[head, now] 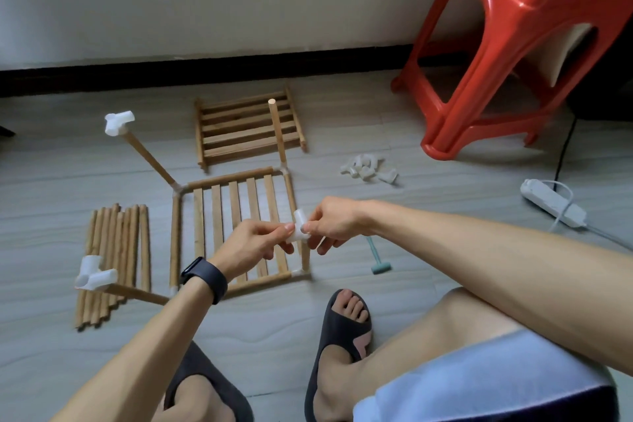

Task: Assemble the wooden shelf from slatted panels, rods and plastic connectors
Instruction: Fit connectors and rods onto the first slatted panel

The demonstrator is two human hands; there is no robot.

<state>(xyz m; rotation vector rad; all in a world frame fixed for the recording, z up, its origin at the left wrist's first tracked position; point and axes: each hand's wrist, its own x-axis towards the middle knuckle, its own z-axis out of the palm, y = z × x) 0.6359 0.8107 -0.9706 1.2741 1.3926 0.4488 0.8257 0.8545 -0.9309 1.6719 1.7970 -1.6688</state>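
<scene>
Head view: glossy red plastic stool [507, 44] by the wall on grey wood-grain floor [274, 336]; flat on the floor a slatted wooden panel [236, 226] framed by round rods in white plastic corner joints with rods standing at its corners, a second bare panel [248, 125] behind it, a bundle of loose rods [114, 260] to the left, a small heap of white connectors [370, 168] to the right. Both hands closed on one white plastic connector [298, 224] over the near-right upright rod [305, 255]: left hand [253, 243] pinches its lower end, right hand [334, 224] pinches its side.
</scene>
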